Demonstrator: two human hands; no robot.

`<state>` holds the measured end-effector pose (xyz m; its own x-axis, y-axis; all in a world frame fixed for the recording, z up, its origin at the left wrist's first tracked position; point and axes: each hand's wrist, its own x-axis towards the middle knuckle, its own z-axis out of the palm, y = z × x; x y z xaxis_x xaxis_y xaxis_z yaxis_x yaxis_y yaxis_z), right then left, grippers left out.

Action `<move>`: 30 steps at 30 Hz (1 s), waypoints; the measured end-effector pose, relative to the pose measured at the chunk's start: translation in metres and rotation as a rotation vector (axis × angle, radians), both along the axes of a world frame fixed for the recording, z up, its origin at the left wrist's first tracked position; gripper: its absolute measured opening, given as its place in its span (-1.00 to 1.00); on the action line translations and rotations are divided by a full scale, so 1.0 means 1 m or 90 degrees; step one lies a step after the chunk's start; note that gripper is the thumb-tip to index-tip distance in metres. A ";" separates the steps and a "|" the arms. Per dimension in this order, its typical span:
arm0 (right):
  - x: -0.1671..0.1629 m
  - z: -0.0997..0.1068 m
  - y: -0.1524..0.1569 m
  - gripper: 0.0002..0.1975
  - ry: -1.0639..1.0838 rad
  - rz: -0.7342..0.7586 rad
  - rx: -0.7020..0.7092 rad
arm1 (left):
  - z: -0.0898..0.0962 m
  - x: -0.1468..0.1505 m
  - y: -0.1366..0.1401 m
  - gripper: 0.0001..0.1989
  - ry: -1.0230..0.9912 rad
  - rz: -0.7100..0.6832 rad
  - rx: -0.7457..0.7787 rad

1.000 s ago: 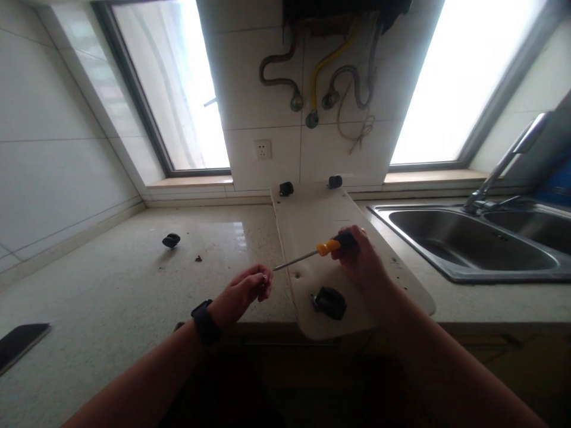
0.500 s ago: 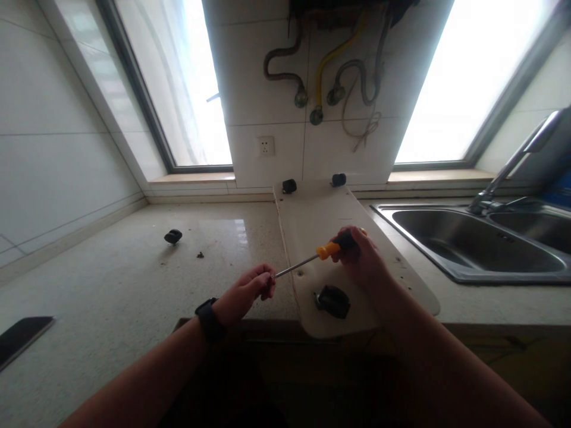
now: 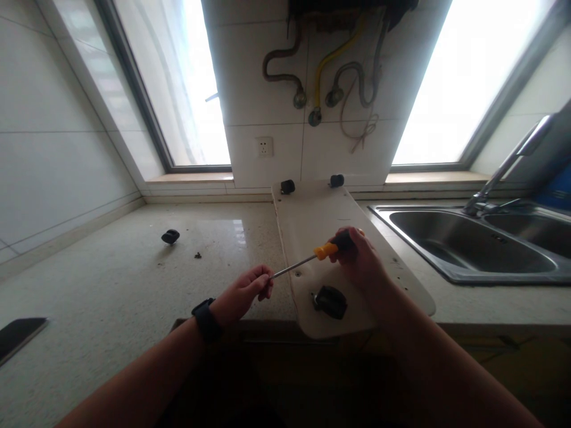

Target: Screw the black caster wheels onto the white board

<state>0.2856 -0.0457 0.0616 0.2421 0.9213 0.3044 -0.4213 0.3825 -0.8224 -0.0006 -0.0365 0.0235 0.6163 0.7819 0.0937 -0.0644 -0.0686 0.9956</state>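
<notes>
My right hand (image 3: 359, 258) is wrapped round the black and orange handle of a screwdriver (image 3: 325, 251) above the white board (image 3: 312, 220). The shaft slants down to the left, and its tip meets the pinched fingers of my left hand (image 3: 247, 291). Whatever small thing those fingers hold at the tip is hidden. My left hand hovers just left of the board's edge. On the board's near end sits a black caster (image 3: 330, 302), close below the shaft. Two more casters, the far left one (image 3: 288, 186) and the far right one (image 3: 337, 181), stand at the back end.
A loose black caster (image 3: 170, 236) lies on the speckled countertop (image 3: 111, 285) at the left, near a little heap of small dark pieces (image 3: 198, 255). A dark flat object (image 3: 20, 336) is at the left edge. To the right is a steel sink (image 3: 459, 279) with a tap (image 3: 499, 172).
Both hands and the screwdriver hold nearly the same pose. The whole view has shifted slightly, and the small bright spot at the left fingertips shows less now.
</notes>
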 end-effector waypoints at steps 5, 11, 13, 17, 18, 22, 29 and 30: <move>0.002 -0.001 0.001 -0.59 -0.008 0.004 -0.003 | 0.000 0.000 0.000 -0.67 0.005 0.001 0.007; 0.004 -0.004 0.002 -0.61 -0.015 0.019 0.000 | -0.002 0.001 0.000 -0.71 0.053 0.026 0.023; 0.005 -0.005 0.002 -0.63 -0.017 0.025 0.004 | -0.004 0.001 0.001 -0.74 0.077 0.043 0.054; 0.005 -0.006 0.002 -0.69 -0.027 0.040 0.019 | -0.004 0.002 0.000 -0.78 0.139 0.093 0.128; 0.005 -0.006 0.002 -0.71 -0.030 0.044 0.023 | -0.003 0.003 0.000 -0.78 0.154 0.110 0.137; 0.004 -0.006 0.000 -0.75 -0.045 0.069 0.040 | 0.003 0.006 -0.004 -0.83 0.198 0.161 0.163; 0.004 -0.006 -0.004 -0.73 -0.082 0.140 0.057 | 0.009 0.003 -0.004 -0.84 0.271 0.213 0.267; 0.004 -0.007 -0.004 -0.74 -0.087 0.147 0.058 | 0.009 0.002 -0.004 -0.85 0.280 0.211 0.298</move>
<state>0.2900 -0.0499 0.0547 -0.0192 0.9144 0.4045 -0.3935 0.3650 -0.8438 0.0014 -0.0403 0.0328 0.4117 0.8727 0.2625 0.4341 -0.4411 0.7855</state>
